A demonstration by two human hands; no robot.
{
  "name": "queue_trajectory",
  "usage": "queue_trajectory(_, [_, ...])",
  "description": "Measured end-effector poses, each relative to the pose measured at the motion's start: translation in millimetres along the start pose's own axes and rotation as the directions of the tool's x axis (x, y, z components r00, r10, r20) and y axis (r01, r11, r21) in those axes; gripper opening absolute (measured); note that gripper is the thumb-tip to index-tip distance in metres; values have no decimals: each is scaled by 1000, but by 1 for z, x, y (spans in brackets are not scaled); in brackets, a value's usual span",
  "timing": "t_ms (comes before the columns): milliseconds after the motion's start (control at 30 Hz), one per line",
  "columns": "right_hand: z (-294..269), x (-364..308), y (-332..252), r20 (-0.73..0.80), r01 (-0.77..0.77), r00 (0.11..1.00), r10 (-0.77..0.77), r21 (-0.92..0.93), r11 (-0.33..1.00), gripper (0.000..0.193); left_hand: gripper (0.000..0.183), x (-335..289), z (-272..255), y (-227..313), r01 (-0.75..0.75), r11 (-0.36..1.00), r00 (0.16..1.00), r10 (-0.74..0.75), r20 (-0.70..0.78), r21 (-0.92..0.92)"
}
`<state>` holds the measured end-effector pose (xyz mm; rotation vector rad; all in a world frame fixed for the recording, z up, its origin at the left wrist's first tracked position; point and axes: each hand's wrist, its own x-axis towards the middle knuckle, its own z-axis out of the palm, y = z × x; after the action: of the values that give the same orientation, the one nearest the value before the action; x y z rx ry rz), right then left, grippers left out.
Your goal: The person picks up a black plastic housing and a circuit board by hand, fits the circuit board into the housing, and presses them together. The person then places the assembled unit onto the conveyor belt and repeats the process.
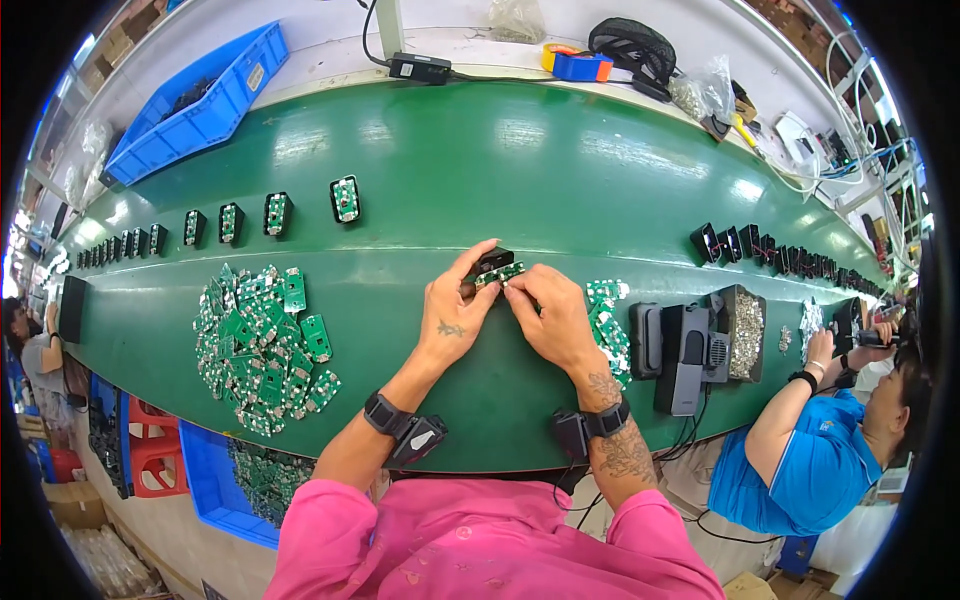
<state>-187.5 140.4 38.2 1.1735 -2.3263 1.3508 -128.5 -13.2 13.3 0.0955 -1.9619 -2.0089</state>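
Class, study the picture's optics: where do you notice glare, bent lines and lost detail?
Head view: the green bench curves through fisheye distortion, with black corners around the image; head view: pale glare patches shine along its far side; head view: left hand and right hand look fairly crisp, while the small cases at far left lose detail.

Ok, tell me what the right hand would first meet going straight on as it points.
The right hand would first meet the green circuit board held with the black housing in the left hand; fingertips seem right at it, though depth is unclear.
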Motion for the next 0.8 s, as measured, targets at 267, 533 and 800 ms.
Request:
queue_trajectory(267, [-2, -2, -1, 23, -31, 999, 31, 5, 999, 5, 51, -2, 0, 15, -34, 987, 999, 28, 45, 156])
queue_trajectory(533, [-6, -1, -4, 117, -105, 988, 104, 5, 994, 6, 51, -2, -5, 22, -50, 962, 996, 30, 79, 267])
queue_trajectory(800, [-3, -2, -1, 99, -63, 993, 58, 47, 997, 6, 53, -1, -10, 26, -80, 953, 990, 40, 138, 294])
